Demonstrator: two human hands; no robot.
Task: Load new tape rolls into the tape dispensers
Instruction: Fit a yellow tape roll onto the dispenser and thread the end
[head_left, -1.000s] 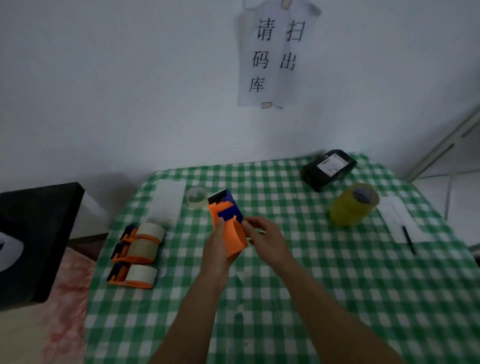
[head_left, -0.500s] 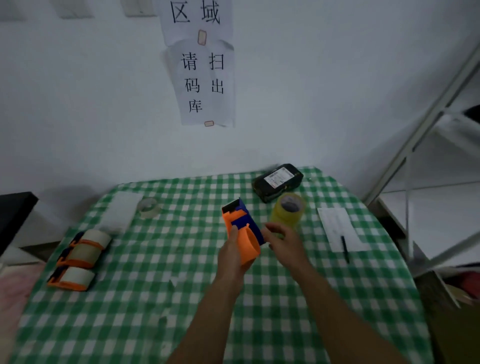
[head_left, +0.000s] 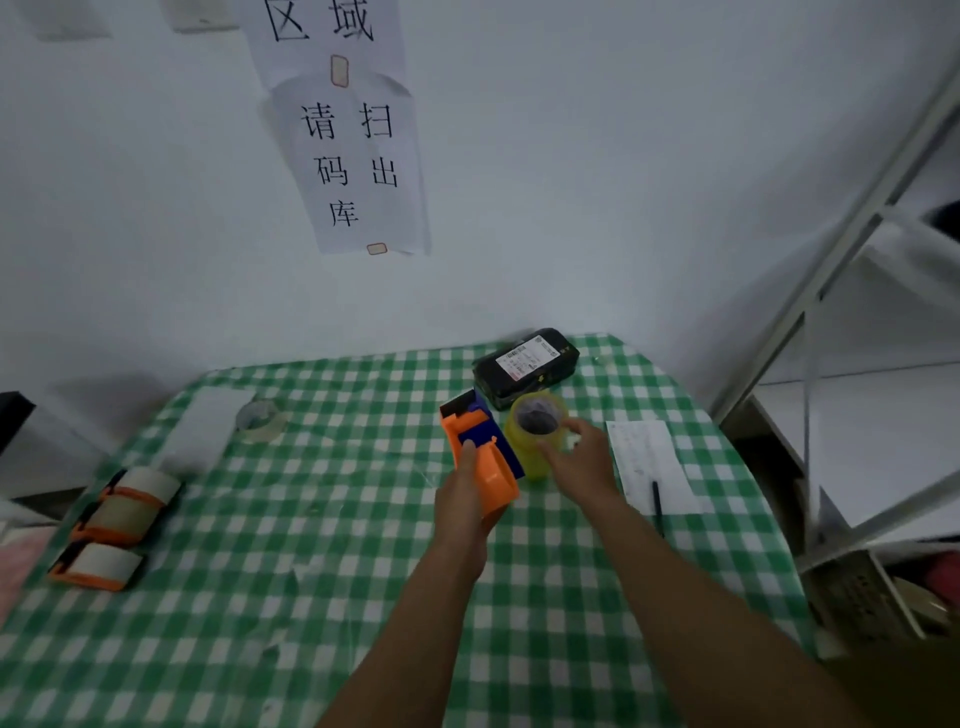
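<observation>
Orange dispenser (head_left: 497, 479) clasped in left hand (head_left: 461, 506), yellow tape roll (head_left: 525, 453) pinched by right hand (head_left: 579, 460)

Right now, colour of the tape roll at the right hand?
Yellow tape roll, clearest in head view.

Orange-and-blue dispenser (head_left: 480, 457), yellow tape roll (head_left: 530, 441), green-white checked tablecloth (head_left: 311, 571), black device (head_left: 524, 366).
</observation>
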